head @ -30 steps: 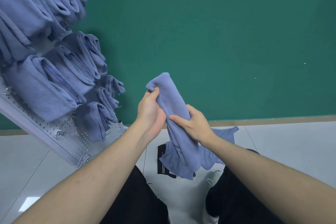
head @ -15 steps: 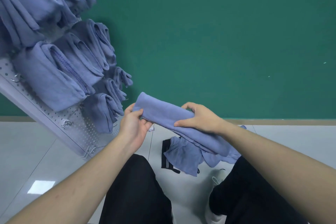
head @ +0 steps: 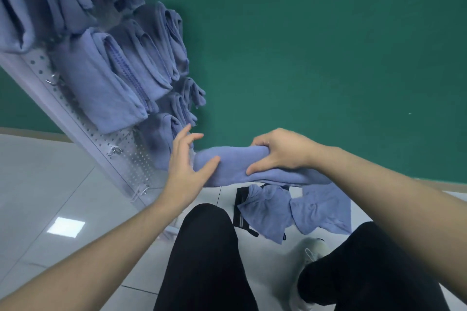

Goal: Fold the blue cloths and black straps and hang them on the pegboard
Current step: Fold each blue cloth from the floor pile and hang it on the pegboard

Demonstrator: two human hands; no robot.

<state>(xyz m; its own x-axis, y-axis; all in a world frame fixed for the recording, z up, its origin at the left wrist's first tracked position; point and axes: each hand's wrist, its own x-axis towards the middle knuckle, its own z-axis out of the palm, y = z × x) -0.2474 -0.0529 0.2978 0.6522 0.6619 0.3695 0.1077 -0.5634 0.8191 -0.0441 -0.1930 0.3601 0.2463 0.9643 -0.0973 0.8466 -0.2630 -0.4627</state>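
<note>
My right hand point(head: 280, 151) grips a folded blue cloth point(head: 232, 166) that lies roughly level, its loose tails point(head: 321, 207) hanging down below. My left hand point(head: 187, 159) is spread with straight fingers at the cloth's left end, its thumb resting on the fabric. Just left of it stands the white pegboard point(head: 121, 144), with several folded blue cloths point(head: 101, 88) hung on its hooks. A black strap point(head: 241, 209) lies on the floor below, partly hidden by the hanging tails.
Bare metal hooks point(head: 113, 150) stick out of the pegboard's lower part. A green wall point(head: 316, 45) rises behind. My black-trousered legs point(head: 209, 255) and a white shoe point(head: 310, 250) are over the grey tiled floor point(head: 45, 184).
The cloth has swung from upright to level and moved left toward the pegboard. My left hand has let go of its end and spread its fingers. The view has drawn nearer to the pegboard.
</note>
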